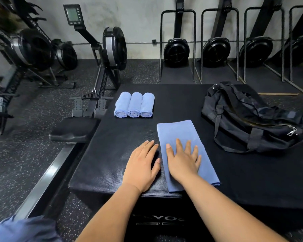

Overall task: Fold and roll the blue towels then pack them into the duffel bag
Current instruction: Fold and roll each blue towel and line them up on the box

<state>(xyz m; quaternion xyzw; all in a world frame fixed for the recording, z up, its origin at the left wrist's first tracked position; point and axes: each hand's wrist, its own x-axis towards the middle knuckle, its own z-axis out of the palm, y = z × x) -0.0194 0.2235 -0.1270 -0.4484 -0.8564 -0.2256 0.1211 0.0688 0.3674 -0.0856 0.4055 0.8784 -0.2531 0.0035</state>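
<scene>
Lower centre of the frame: the left hand (143, 165) lies flat on the black surface (112, 154), fingers straight, just beside the left edge of the folded blue towel (178, 131). The right hand (183, 161) presses flat on that towel, fingers spread. Neither hand grips anything. Farther up, left of centre, three rolled blue towels (134, 104) lie side by side, touching. The black duffel bag (248, 119) sits at centre right, well apart from them.

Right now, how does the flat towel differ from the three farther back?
The flat towel lies folded in a long strip; the three towels are rolled. The right hand rests on the flat towel; the three towels lie untouched. All are blue.
</scene>
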